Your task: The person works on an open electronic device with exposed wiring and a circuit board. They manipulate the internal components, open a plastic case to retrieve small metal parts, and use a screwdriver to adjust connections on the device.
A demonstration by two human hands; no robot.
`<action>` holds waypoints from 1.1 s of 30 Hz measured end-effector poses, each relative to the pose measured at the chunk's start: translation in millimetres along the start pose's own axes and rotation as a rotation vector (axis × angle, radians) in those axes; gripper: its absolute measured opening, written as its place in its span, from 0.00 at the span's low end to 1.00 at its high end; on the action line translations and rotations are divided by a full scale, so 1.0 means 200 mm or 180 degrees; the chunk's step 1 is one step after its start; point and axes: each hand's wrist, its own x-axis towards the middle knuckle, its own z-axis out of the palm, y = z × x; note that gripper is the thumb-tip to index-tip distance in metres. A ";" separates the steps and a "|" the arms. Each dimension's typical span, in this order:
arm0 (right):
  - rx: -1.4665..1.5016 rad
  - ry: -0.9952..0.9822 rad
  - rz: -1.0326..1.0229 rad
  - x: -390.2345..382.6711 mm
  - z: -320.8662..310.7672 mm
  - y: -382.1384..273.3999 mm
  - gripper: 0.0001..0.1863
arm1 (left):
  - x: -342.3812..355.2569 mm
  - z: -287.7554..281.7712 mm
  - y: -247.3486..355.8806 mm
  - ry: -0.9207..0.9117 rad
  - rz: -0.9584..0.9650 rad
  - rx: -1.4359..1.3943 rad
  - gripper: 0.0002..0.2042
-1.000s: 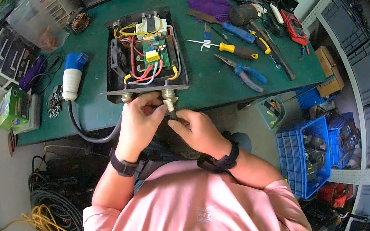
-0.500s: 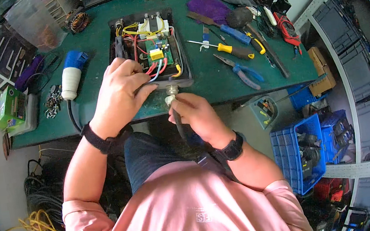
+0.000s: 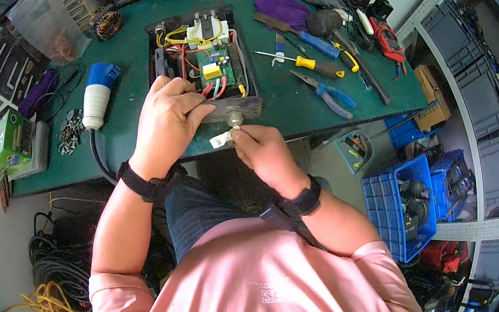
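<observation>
Open black box [image 3: 250,106] sits at the bench [image 3: 295,114]'s near edge, gland [image 3: 234,118] facing you, likely for access. Left hand [image 3: 172,125] curls closed on its near rim, probably bracing; right hand [image 3: 265,154] pinches white strip [image 3: 220,140] below gland.

Black open-topped box [image 3: 249,107]: on the surface [image 3: 292,112] before me, near end by the edge | green circuit board [image 3: 226,72], coloured wires [image 3: 224,85]: exposed inside | silvery fitting [image 3: 235,118]: jutting from the box's near end | white strip [image 3: 220,140]: I pinch its right end
</observation>
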 end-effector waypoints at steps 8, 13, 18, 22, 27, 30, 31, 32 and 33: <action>-0.1284 0.0567 -0.0988 -0.02 0.03 -0.02 0.11 | 0.00 -0.01 0.01 -0.0034 -0.0138 -0.0066 0.08; -0.1037 0.0532 -0.0979 -0.01 0.02 -0.01 0.11 | 0.01 0.00 0.01 -0.0044 -0.0141 -0.0120 0.08; -0.0100 0.0070 -0.0088 -0.01 0.02 0.02 0.11 | -0.01 -0.01 0.02 -0.0069 -0.0173 -0.0055 0.08; 0.0068 -0.0020 -0.0194 -0.02 0.05 0.06 0.10 | -0.02 -0.03 0.06 -0.0049 -0.0146 0.0044 0.11; -0.0870 0.0122 -0.0968 -0.02 0.00 0.08 0.11 | -0.11 -0.05 0.29 0.0644 -0.0428 -0.0351 0.08; -0.1902 -0.0127 -0.1068 -0.04 -0.04 0.00 0.13 | -0.27 0.04 0.43 -0.0143 -0.1740 -0.1270 0.04; -0.2426 -0.0201 -0.0867 -0.06 -0.06 -0.06 0.13 | -0.31 0.11 0.42 -0.0242 -0.2092 -0.1480 0.05; -0.2653 -0.0263 -0.0900 -0.07 -0.07 -0.10 0.13 | -0.34 0.16 0.41 -0.0103 -0.2258 -0.1657 0.05; -0.2879 -0.0325 -0.0933 -0.07 -0.09 -0.12 0.13 | -0.35 0.20 0.40 0.0038 -0.2423 -0.1834 0.06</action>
